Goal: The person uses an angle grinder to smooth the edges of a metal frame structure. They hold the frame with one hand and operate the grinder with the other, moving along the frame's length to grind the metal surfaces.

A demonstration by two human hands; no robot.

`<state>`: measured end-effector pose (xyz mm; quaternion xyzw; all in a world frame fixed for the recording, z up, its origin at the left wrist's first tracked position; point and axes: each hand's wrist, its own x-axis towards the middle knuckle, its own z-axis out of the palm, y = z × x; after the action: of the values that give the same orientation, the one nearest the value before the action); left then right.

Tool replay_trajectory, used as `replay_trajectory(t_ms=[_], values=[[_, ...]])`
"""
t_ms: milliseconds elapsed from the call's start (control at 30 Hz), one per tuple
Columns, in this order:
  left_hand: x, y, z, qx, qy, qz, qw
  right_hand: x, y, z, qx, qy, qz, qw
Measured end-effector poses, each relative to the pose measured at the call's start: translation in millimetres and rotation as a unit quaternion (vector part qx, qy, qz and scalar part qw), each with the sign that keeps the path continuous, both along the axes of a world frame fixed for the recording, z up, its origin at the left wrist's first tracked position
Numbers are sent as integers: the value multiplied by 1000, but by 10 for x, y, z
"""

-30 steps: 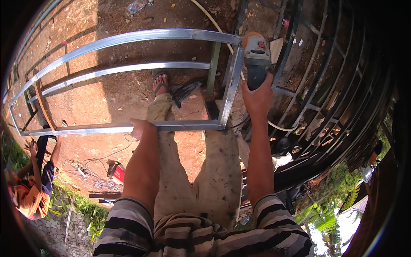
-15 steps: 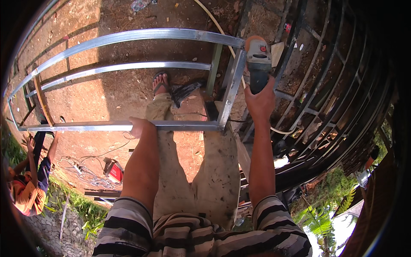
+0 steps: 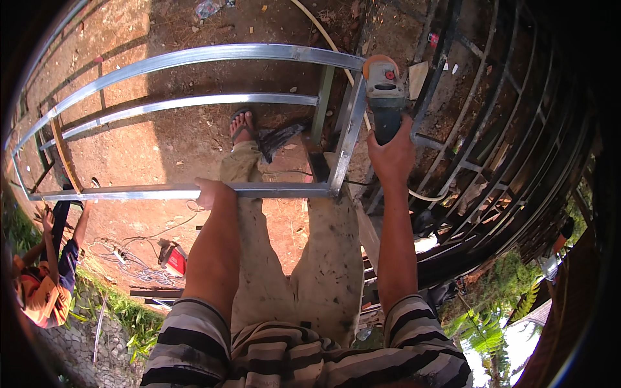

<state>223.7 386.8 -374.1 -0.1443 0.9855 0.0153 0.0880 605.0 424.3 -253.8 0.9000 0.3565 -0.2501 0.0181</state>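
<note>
A long rectangular frame of silvery metal tube (image 3: 213, 54) stretches from my right side to the far left. My left hand (image 3: 213, 194) is closed around its near rail, just in front of my legs. In my right hand (image 3: 392, 152) is an angle grinder (image 3: 387, 97), gripped by its dark body. The grinder's orange-brown disc (image 3: 376, 63) is at the frame's far right corner; whether it touches the metal I cannot tell. The frame's short right-hand end bar (image 3: 349, 132) runs between the grinder and my left hand. My right fingertips are mostly hidden behind the tool.
Dark metal grilles (image 3: 482, 123) lie stacked on the right. A pale hose (image 3: 317, 22) passes under the frame. A red machine (image 3: 173, 257) with tangled cables stands on the dirt at lower left. Another person (image 3: 45, 278) is at the far left, hands near the frame's end.
My right hand has shifted the angle grinder slightly left, bringing its disc over the frame's far right corner. My left hand stays on the near rail.
</note>
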Motion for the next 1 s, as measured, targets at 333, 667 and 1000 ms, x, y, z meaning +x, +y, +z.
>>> replay_trajectory(t_ms=[333, 667, 1000], values=[[47, 72, 92, -4, -6, 10, 1000, -105, -63, 17, -4, -6, -4, 1000], [55, 60, 107, -9, -15, 0, 1000, -185, -54, 102, -4, -3, -23, 1000], [8, 1, 25, -6, 0, -5, 1000, -256, -51, 240, -37, 23, -22, 999]])
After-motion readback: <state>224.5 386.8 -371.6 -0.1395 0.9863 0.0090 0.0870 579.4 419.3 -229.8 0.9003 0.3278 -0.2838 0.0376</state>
